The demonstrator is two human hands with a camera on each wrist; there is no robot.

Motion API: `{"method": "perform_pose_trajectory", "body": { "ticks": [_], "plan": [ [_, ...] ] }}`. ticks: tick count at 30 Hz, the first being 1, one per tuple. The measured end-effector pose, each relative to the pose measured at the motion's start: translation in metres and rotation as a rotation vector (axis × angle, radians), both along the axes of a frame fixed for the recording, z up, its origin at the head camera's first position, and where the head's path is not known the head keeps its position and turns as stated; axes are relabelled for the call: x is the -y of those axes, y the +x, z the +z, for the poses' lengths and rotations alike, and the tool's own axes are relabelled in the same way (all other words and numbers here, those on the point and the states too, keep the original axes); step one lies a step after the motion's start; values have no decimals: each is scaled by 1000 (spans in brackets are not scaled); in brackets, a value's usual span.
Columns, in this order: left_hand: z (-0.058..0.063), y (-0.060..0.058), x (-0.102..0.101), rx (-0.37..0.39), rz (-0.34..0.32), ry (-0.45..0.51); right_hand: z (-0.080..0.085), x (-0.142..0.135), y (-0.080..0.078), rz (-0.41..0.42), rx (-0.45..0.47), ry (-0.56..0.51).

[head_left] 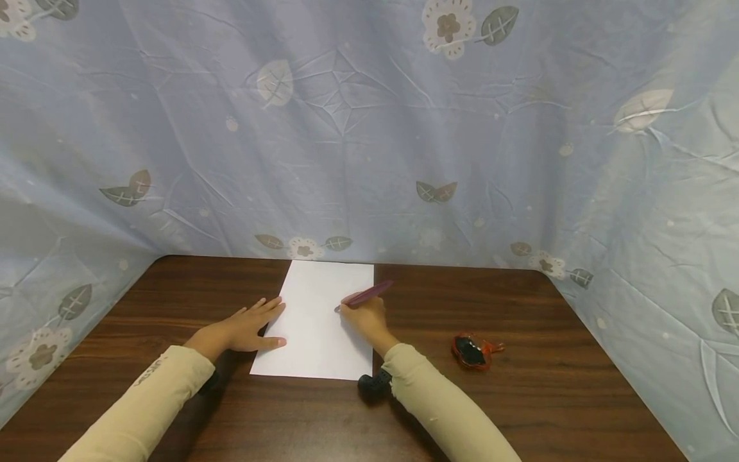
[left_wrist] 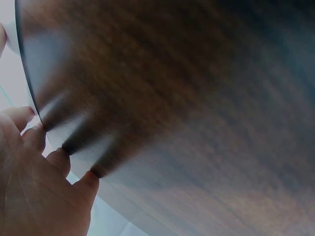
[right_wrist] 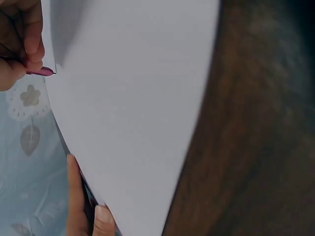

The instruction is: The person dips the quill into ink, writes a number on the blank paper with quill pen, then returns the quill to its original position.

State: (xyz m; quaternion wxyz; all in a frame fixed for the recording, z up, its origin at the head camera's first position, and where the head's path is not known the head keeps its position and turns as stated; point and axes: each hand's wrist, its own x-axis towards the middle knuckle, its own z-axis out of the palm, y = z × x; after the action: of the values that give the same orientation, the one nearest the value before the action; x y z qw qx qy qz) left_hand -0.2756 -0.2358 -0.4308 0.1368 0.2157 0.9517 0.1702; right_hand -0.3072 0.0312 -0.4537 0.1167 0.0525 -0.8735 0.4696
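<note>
A blank-looking white sheet of paper (head_left: 323, 350) lies on the dark wooden table. My right hand (head_left: 367, 319) pinches a purple pen (head_left: 374, 292) with a broad, feather-like upper end. Its tip points down to the left at the paper; in the right wrist view the pen's dark point (right_wrist: 53, 73) is at the sheet, though contact is hard to judge. With fingers spread, my left hand (head_left: 245, 328) rests at the paper's left edge, thumb and fingertips on the sheet. The left wrist view shows that palm (left_wrist: 37, 189) from below, fingertips meeting the tabletop.
To the right of the paper, a small orange-red item (head_left: 476, 351) with a dark middle lies on the table (head_left: 554, 398). Pale blue cloth (head_left: 369, 128) with leaves and flowers hangs behind and at both sides. A black thing (head_left: 372, 385) is at my right wrist.
</note>
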Motion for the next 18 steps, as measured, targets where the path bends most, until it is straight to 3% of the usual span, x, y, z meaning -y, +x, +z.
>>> {"method": "perform_pose_trajectory", "body": {
  "ticks": [18],
  "plan": [
    [2,1,-2,-7,5,4,3,-2,19,239,-48,-16]
  ]
}}
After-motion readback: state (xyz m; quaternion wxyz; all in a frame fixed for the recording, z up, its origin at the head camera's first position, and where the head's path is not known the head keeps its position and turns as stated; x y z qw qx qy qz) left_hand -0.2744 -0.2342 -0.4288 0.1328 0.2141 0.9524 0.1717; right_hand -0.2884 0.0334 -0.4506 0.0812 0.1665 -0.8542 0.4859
